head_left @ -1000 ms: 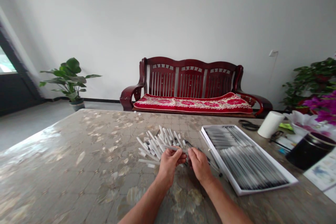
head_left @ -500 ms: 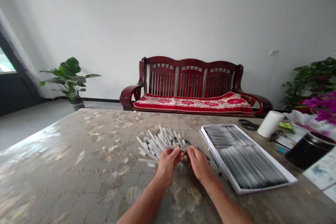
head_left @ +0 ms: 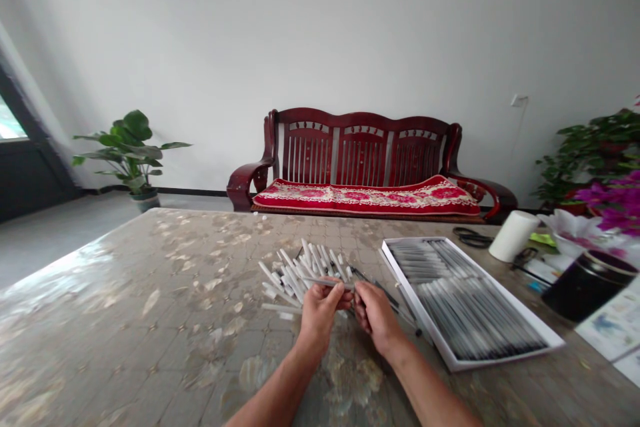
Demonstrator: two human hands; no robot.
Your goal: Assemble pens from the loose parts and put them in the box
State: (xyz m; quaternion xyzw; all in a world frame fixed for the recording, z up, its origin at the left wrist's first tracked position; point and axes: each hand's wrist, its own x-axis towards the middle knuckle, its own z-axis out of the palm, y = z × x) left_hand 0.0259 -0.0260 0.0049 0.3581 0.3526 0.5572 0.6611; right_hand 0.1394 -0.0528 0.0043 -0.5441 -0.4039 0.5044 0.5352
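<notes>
My left hand [head_left: 320, 312] is closed around a translucent whitish pen barrel [head_left: 323, 281], held level just above the table. At the barrel's right end, my right hand [head_left: 375, 317] has its fingers pinched together; what exactly lies inside that pinch is partly hidden. Behind my hands spreads a loose pile of white pen barrels and caps [head_left: 285, 273]. A few dark thin pen pieces [head_left: 385, 293] lie between the pile and a white shallow box [head_left: 505, 361]. Rows of clear pens with dark tips [head_left: 480, 313] fill the box to my right.
The table [head_left: 125, 340] has a patterned cover. Black scissors [head_left: 473, 237], a white roll [head_left: 515, 235] and a dark cylindrical container [head_left: 590, 285] stand or lie beyond the box at right. A red wooden bench [head_left: 360, 153] is across the table, and a potted plant [head_left: 133, 147] sits at left.
My right hand has turned slightly and its fingers have curled in more at the barrel's end. My left hand keeps its hold almost unmoved. The view has shifted a little.
</notes>
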